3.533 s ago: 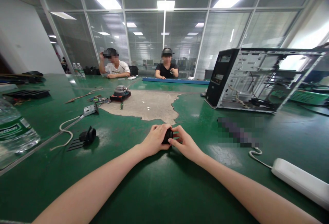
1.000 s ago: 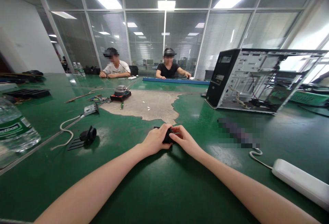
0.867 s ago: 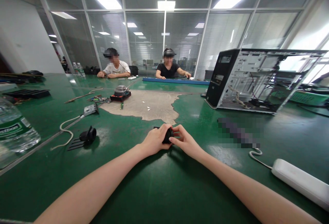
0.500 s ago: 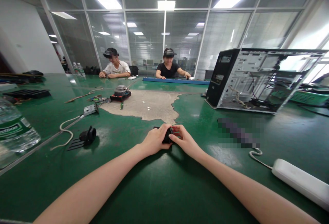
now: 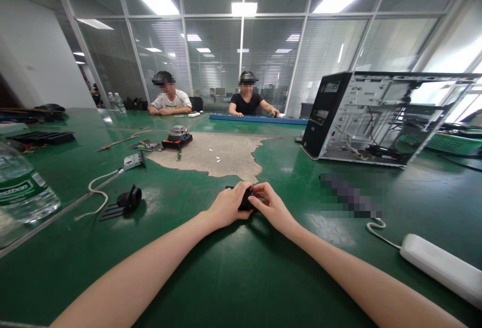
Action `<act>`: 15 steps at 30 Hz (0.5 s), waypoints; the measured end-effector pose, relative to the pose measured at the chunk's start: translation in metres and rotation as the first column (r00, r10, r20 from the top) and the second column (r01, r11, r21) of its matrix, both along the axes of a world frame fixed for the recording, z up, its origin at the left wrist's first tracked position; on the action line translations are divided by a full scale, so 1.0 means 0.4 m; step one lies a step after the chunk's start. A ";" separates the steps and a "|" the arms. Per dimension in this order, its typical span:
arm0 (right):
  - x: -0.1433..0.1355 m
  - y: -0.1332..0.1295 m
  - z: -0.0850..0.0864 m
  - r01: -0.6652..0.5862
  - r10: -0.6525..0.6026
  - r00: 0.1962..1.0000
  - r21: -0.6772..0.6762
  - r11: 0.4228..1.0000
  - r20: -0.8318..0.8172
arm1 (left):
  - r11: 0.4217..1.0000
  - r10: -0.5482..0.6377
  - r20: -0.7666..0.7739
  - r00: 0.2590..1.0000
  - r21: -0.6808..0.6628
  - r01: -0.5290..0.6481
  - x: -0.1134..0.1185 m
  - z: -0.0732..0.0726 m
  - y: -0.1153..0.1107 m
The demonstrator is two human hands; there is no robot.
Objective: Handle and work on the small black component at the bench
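A small black part (image 5: 245, 201), mostly covered by fingers so its kind cannot be made out, is held in the middle just above or on the green table. My left hand (image 5: 226, 207) wraps round it from the left, thumb on the near side. From the right, my right hand (image 5: 274, 208) closes thumb and bent fingers on its right end. To the left lies a black plastic piece (image 5: 130, 197) with a round collar and several flat prongs. Behind that piece is a metal connector plate (image 5: 133, 160) with a pale cable.
A water bottle (image 5: 24, 190) stands at left. An open computer case (image 5: 324, 117) stands at right, with a white power strip (image 5: 439, 262) nearer. A speaker-like unit (image 5: 177, 137) sits on the bare patch (image 5: 226, 152). Two people sit across the green table (image 5: 211, 283).
My hands stay round the black part, with only slight finger movement. The whole view has shifted very slightly.
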State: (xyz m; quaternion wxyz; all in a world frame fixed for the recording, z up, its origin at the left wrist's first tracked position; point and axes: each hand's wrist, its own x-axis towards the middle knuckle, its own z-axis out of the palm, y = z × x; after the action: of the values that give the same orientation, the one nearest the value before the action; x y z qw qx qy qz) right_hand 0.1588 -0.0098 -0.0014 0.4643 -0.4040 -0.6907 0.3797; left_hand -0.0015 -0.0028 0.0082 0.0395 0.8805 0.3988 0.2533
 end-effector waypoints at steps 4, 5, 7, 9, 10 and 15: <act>0.006 -0.003 0.004 -0.055 0.058 0.997 -0.055 0.997 0.043 | 1.000 -0.002 0.001 1.000 -0.008 0.002 0.001 0.002 -0.002; 0.008 -0.008 0.008 -0.083 0.085 0.995 -0.045 0.996 0.043 | 1.000 -0.001 -0.001 1.000 -0.008 0.001 0.001 0.002 -0.002; 0.010 -0.016 0.014 -0.116 0.117 0.993 -0.012 0.993 0.031 | 1.000 0.001 -0.005 1.000 -0.005 -0.001 0.002 0.002 -0.002; 0.010 -0.018 0.017 -0.114 0.114 0.993 0.001 0.993 0.010 | 1.000 0.000 -0.005 1.000 -0.003 0.000 0.002 0.001 -0.001; 0.009 -0.016 0.017 -0.105 0.105 0.994 -0.002 0.994 -0.003 | 1.000 -0.001 -0.002 1.000 -0.003 0.001 0.002 0.000 -0.001; 0.005 0.006 0.003 -0.031 0.031 1.000 -0.048 0.998 0.002 | 1.000 -0.007 0.010 1.000 -0.014 0.007 -0.001 0.000 0.000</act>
State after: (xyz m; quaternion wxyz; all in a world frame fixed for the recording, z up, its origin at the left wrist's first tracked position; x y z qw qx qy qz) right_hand 0.1609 -0.0073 -0.0001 0.4478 -0.4047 -0.6882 0.4026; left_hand -0.0017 -0.0029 0.0084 0.0485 0.8803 0.3972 0.2549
